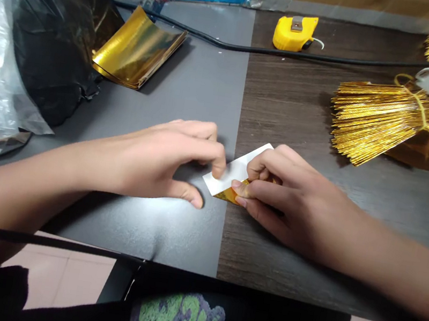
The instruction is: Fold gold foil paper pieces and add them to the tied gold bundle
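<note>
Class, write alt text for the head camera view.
A person's right hand pinches a gold-and-white sheet on a tabletop; the left hand curls at its white part. Beyond lie stacked gold sheets, a yellow tape measure and a tied gold bundle.

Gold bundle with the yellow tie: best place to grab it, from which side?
Probably at the yellow tie, from above, grip closing across the narrowed section. The gold bundle is cinched there; its strips fan out leftward and could splay.
</note>
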`<state>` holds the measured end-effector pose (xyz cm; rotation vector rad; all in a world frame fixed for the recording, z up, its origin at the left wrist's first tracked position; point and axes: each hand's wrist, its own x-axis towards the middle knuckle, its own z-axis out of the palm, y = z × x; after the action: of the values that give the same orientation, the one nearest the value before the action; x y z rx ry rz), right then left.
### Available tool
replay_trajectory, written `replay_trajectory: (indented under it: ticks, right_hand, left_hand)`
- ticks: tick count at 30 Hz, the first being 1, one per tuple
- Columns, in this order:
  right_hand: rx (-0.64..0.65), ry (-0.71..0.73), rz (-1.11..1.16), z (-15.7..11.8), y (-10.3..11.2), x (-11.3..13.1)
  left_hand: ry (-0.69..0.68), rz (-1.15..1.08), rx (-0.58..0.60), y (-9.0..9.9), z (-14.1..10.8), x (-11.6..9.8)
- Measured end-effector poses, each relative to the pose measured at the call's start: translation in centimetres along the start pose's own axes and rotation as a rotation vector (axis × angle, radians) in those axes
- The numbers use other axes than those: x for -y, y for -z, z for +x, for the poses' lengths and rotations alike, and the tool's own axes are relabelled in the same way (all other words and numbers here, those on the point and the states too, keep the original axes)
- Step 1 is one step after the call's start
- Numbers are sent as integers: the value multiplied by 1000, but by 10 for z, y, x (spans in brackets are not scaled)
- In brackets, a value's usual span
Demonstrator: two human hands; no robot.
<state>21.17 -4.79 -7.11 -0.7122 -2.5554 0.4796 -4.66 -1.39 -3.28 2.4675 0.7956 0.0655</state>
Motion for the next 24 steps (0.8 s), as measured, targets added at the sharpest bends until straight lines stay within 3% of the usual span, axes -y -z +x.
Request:
replay_trajectory:
  ticks: [3, 8, 18, 24]
  right_hand:
    - [2, 1, 9, 0, 0, 0]
    - [-4, -5, 14, 0, 1, 0]
    - [132, -40, 170, -1, 13, -6]
    - [175, -23, 232, 0, 21, -12]
  left_hand:
    - [-187, 36, 16, 0, 2, 0]
    - [-192, 60, 5, -8, 4, 0]
    - [-481, 162, -87, -12, 7, 4]
    - [-522, 220, -116, -14, 6, 2]
